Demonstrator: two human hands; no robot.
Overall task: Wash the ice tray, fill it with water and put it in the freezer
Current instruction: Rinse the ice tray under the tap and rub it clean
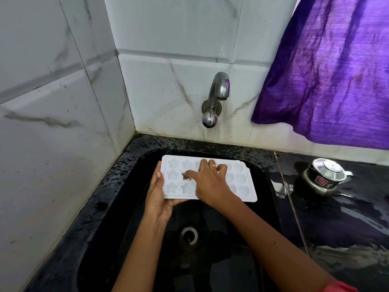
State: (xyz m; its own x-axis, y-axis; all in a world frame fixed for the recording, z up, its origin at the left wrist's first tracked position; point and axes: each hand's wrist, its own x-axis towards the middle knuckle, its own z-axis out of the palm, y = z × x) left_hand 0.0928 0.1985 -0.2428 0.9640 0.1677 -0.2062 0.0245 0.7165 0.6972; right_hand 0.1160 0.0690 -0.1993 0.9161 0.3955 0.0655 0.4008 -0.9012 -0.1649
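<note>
Nearest the camera, two bare forearms reach out over a black sink [117,186], whose round drain [188,234] lies just below the hands. The left hand [156,194] grips the white ice tray [240,186] by its left short edge, thumb on the top rim and fingers curled underneath, and holds it roughly level above the basin. The right hand [210,182] lies spread over the top of the tray and grasps nothing; its forefinger pokes into one star-shaped cavity, apparently rubbing it clean. The tray looks like thin moulded plastic: probably light, somewhat flexible and slick when wet. Once it is filled it will likely sag and spill if carried by one end, so a hold on both short edges, kept level, seems the safest. Beyond the tray, a steel tap [219,89] juts from the marble-patterned tiled wall [52,102]; no water can be seen running. To the right, a lidded steel vessel [326,173] sits on the dark countertop [336,218], with a purple cloth [326,70] hanging above it.
</note>
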